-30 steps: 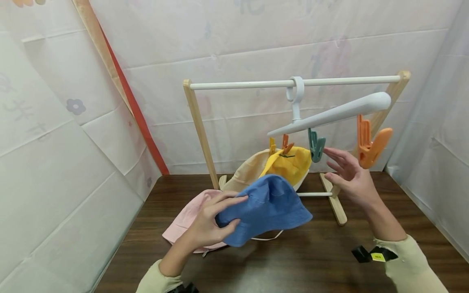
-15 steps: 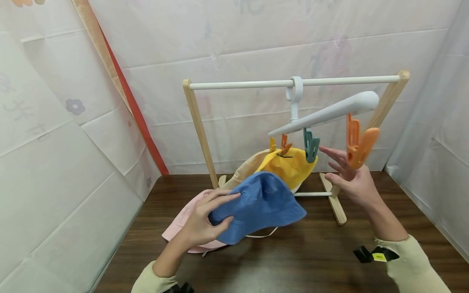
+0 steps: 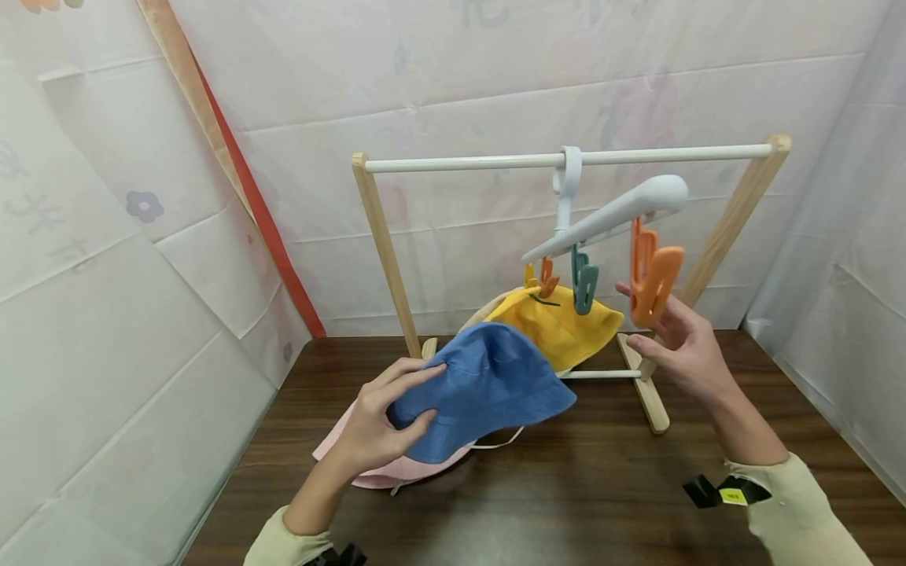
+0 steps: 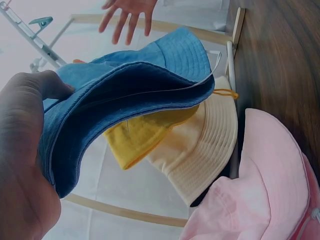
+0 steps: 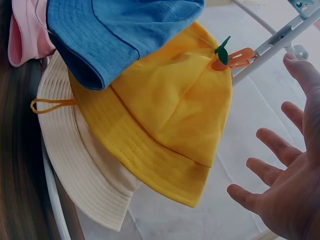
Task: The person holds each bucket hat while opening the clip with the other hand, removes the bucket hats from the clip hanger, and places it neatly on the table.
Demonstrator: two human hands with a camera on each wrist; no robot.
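My left hand [image 3: 382,417] pinches a blue bucket hat [image 3: 488,385] by one edge and holds it up in front of the rack. Fingers spread, my right hand [image 3: 683,346] is beside the hanger [image 3: 623,212], behind its near orange clip [image 3: 653,275]; the right wrist view shows this hand holding nothing. A yellow bucket hat [image 5: 165,100] hangs by its top from another orange clip [image 5: 235,59]. Behind it is a cream bucket hat [image 5: 90,150], near a yellow clip [image 3: 529,275]. A green clip [image 3: 583,279] on the hanger grips nothing.
A pink hat [image 4: 260,175] lies on the dark wooden table [image 3: 566,503], partly under the blue one. The white hanger hooks over the rack's white bar [image 3: 460,163], between wooden posts [image 3: 385,251]. Fabric walls [image 3: 495,86] stand behind and at the sides.
The hanger has swung round, its near end moving left with the clips and the yellow hat turning. My left hand has shifted left with the blue hat. My right hand has barely moved.
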